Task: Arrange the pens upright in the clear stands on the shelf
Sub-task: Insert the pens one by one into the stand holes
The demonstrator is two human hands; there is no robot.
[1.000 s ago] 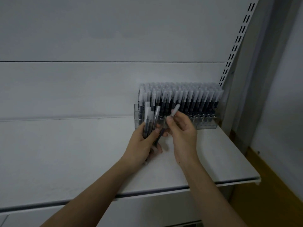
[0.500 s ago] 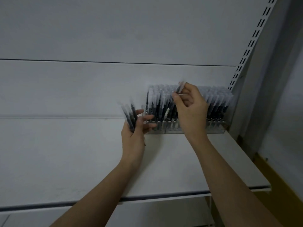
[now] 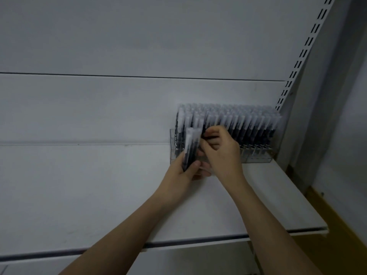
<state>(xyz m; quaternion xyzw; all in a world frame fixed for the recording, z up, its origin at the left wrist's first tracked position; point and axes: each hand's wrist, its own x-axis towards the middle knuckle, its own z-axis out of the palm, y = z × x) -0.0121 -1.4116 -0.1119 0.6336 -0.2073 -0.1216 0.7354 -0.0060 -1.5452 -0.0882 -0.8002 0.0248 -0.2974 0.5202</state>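
A clear stand [image 3: 258, 158] sits at the back right of the white shelf [image 3: 89, 195], packed with several upright dark pens with frosted caps [image 3: 248, 124]. My left hand [image 3: 187, 171] grips a small bundle of pens [image 3: 191, 147] upright in front of the stand's left end. My right hand [image 3: 220, 153] is just right of the bundle, fingers curled at the pens; whether it pinches one is hidden by blur and by the fingers.
A slotted upright rail [image 3: 303, 54] runs up the right side beside the stand. The shelf's front edge [image 3: 218, 240] lies below my forearms, with a wooden floor strip [image 3: 337, 221] to the right. The back panel is plain white.
My right hand came down from the top of the stand's pens to the bundle. My left hand moved right with the bundle, close to the stand's front.
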